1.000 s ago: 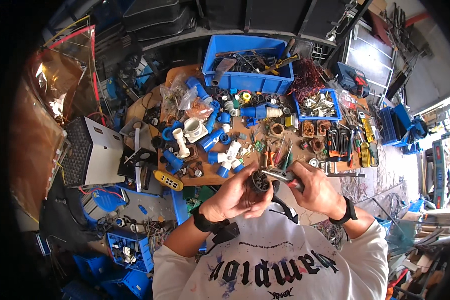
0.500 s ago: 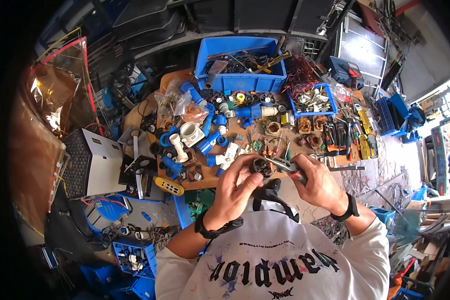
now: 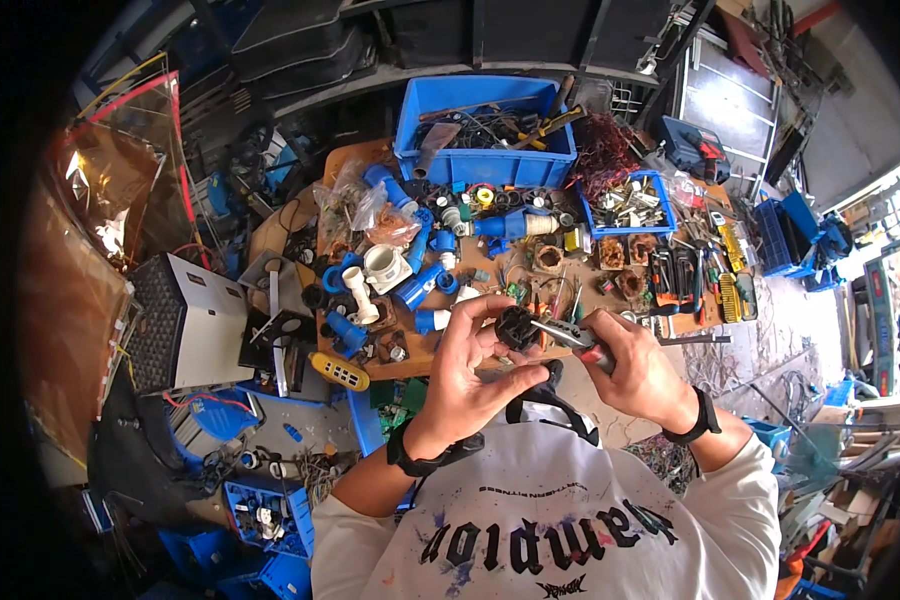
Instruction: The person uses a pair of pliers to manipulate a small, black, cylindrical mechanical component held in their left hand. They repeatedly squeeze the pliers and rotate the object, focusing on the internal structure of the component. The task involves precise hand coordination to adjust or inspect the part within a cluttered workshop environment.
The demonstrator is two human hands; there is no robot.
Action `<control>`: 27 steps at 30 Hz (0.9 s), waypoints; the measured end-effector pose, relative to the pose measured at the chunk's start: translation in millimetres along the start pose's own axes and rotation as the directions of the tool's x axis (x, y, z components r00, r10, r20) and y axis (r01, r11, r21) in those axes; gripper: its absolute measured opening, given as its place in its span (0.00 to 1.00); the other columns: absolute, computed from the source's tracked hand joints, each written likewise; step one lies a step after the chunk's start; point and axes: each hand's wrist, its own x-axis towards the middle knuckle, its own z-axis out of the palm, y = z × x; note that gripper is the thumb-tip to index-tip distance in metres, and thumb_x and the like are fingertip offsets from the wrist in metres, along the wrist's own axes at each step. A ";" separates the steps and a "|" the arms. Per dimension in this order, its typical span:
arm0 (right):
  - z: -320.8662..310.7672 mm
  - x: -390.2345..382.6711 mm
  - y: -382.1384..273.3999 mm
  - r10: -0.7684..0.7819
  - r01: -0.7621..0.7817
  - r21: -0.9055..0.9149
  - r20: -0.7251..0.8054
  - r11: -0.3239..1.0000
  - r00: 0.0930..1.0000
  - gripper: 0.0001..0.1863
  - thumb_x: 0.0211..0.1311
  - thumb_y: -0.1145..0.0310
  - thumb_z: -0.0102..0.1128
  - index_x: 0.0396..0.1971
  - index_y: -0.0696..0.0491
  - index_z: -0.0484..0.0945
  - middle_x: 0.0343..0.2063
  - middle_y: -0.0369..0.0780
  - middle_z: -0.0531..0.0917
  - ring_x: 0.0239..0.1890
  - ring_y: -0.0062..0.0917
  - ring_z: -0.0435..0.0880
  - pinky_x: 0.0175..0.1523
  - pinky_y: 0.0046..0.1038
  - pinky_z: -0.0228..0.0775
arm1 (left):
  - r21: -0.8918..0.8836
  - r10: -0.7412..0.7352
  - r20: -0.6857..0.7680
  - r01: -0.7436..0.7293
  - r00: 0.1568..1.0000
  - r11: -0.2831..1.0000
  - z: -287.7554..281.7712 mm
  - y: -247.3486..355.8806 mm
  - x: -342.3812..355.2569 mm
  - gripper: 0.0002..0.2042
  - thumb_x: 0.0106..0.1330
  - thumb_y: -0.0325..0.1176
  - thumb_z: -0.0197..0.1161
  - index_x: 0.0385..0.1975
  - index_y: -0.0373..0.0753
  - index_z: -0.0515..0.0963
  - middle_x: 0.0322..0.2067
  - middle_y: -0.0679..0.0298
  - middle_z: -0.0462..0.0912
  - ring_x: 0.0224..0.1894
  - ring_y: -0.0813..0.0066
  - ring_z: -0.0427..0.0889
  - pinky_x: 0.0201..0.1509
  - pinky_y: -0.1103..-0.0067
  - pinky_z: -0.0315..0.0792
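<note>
My left hand [image 3: 473, 362] curls its fingers round the far side of a small black, round, hollow part [image 3: 517, 328], with the thumb held away from it. In my right hand [image 3: 625, 368] is a pair of pliers [image 3: 576, 336] with grey metal jaws and red-and-grey handles. The plier tips touch the right side of the black part; whether they grip it I cannot tell. Both hands are above the near edge of the wooden table [image 3: 422, 352]. Beyond them lie white plastic pipe fittings [image 3: 358, 281] and blue connectors [image 3: 418, 288].
A big blue bin [image 3: 485, 165] of cables and tools stands at the table's back, beside a blue tray [image 3: 630, 228] of metal pieces. Hand tools [image 3: 678, 280] lie at the right. A yellow power strip [image 3: 338, 371] sits at the near left edge, by a white box [image 3: 202, 325].
My left thumb has moved off the black part and away toward me. The part has shifted slightly left and turned. The pliers remain in my right hand, their tips now against the part.
</note>
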 end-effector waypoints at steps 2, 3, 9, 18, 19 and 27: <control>-1.5 -0.2 -2.6 0.007 -0.007 0.002 0.025 1.000 1.000 0.14 0.50 0.81 0.60 0.39 0.58 0.72 0.27 0.47 0.77 0.31 0.45 0.79 0.34 0.37 0.70 | 0.009 -0.019 -0.072 0.020 0.997 1.000 -0.8 -4.4 -2.3 0.24 0.63 0.25 0.67 0.55 0.31 0.65 0.45 0.59 0.76 0.45 0.74 0.81 0.51 0.73 0.79; -2.5 -0.1 -4.2 0.009 -0.009 0.001 0.038 1.000 0.999 0.14 0.50 0.82 0.59 0.39 0.59 0.72 0.27 0.47 0.77 0.31 0.45 0.79 0.34 0.37 0.70 | 0.012 -0.027 -0.109 0.028 0.994 1.000 -1.0 -5.6 -3.4 0.24 0.63 0.26 0.68 0.55 0.31 0.65 0.45 0.59 0.76 0.44 0.74 0.81 0.52 0.73 0.78; -6.5 0.9 -6.6 0.005 -0.005 -0.009 0.041 1.000 0.999 0.14 0.51 0.82 0.59 0.39 0.58 0.72 0.28 0.47 0.77 0.31 0.46 0.79 0.34 0.37 0.70 | -0.545 -0.404 0.587 0.711 0.702 0.444 -18.5 -0.6 7.2 0.35 0.73 0.62 0.32 0.44 0.31 0.72 0.24 0.59 0.74 0.20 0.69 0.75 0.28 0.77 0.69; -9.3 -4.0 -2.2 0.049 -0.047 -0.037 0.047 0.998 0.998 0.18 0.49 0.77 0.63 0.42 0.58 0.73 0.34 0.50 0.80 0.35 0.49 0.81 0.39 0.43 0.73 | 0.005 -0.051 0.009 0.051 0.999 0.999 8.3 7.4 0.0 0.19 0.68 0.32 0.63 0.53 0.32 0.68 0.43 0.60 0.79 0.39 0.74 0.82 0.41 0.80 0.76; -9.4 -4.7 -3.0 0.034 -0.034 -0.025 0.029 0.999 0.999 0.16 0.49 0.79 0.61 0.41 0.58 0.73 0.32 0.49 0.79 0.33 0.49 0.80 0.38 0.41 0.72 | 0.019 -0.051 0.009 0.051 0.999 0.999 5.6 3.1 -1.8 0.19 0.67 0.30 0.64 0.53 0.32 0.68 0.44 0.60 0.79 0.39 0.74 0.81 0.42 0.80 0.76; -5.4 -8.2 -6.3 -0.122 0.122 -0.044 -0.018 0.992 0.992 0.15 0.49 0.82 0.60 0.38 0.58 0.72 0.29 0.48 0.76 0.30 0.48 0.78 0.34 0.40 0.69 | -0.647 -0.287 0.697 0.749 0.657 0.144 -19.0 -15.9 11.2 0.35 0.73 0.62 0.34 0.41 0.31 0.75 0.23 0.60 0.75 0.18 0.70 0.74 0.22 0.76 0.67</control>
